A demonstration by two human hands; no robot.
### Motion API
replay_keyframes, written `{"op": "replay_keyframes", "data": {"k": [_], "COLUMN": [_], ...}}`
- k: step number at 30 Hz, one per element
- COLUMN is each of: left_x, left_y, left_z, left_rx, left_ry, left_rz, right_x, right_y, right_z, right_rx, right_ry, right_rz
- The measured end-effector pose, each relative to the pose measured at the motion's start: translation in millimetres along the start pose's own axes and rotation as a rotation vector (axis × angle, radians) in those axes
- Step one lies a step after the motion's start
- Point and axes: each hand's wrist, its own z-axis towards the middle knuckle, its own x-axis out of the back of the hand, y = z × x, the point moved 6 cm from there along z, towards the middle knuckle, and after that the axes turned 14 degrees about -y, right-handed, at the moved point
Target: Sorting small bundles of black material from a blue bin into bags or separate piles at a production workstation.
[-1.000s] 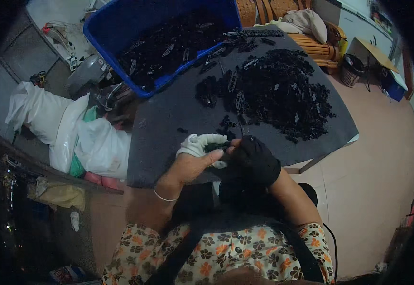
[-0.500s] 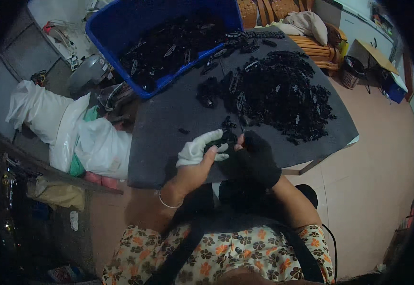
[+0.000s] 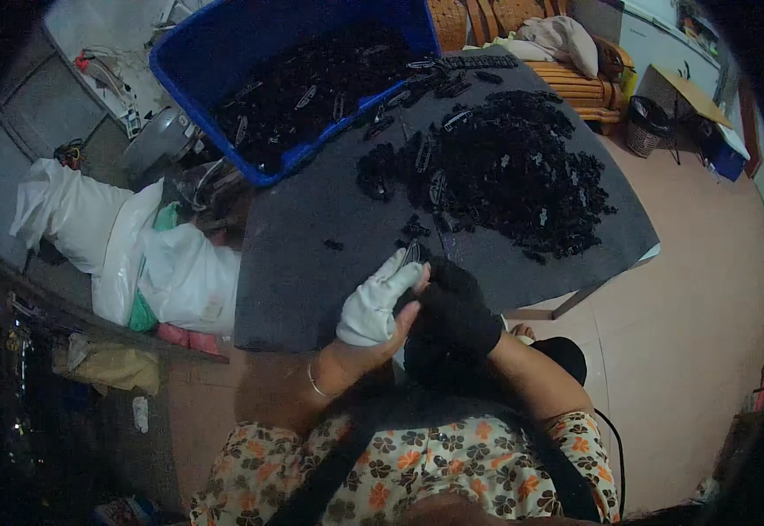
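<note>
Over the near edge of the grey-covered table (image 3: 294,298), my two hands meet. My left hand (image 3: 371,307), in a white glove with bare thumb, is closed around a small, slim black oval piece (image 3: 412,253) whose pale-edged tip sticks up past the fingers. My right hand (image 3: 459,311), in a black glove, presses against it from the right with its fingers closed; the dark glove hides most of what they grip. A few loose black bits (image 3: 414,228) lie just beyond my fingertips. Farther right spreads a big heap of small black parts (image 3: 522,175).
A blue bin (image 3: 290,167) with many black pieces stands at the back left. Black strips (image 3: 478,62) lie along the far edge. White sacks (image 3: 189,276) are left of the table. A wooden bench (image 3: 575,96) and wastebasket (image 3: 645,131) stand beyond it.
My hands have drawn closer together and slightly nearer to me, the right one moving left. The tip of the oval piece now shows above my left fingers.
</note>
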Motion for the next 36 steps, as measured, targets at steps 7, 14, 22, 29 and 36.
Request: {"op": "replay_keyframes", "data": {"k": [7,14,22,29,36], "left_x": [-1,1,37,16,10], "left_y": [-23,-17,-144,-201,-163], "left_z": [-8,-4,74,108,83], "left_rx": [0.332,0.252,0.53,0.517,0.513], "left_ry": [-0.107,-0.406,-0.456,-0.363,-0.503], "left_rz": [-0.526,-0.452,0.521,0.459,0.417], "right_x": [13,12,-5,20,12], "right_y": [-42,-33,-33,-40,-19], "right_z": [-4,-7,-12,22,36], "right_rx": [0.382,-0.105,-0.109,0.024,-0.156], "right_ry": [0.174,-0.286,-0.561,0.028,-0.184], "right_rz": [-0.476,-0.589,-0.969,-1.113,-1.25]}}
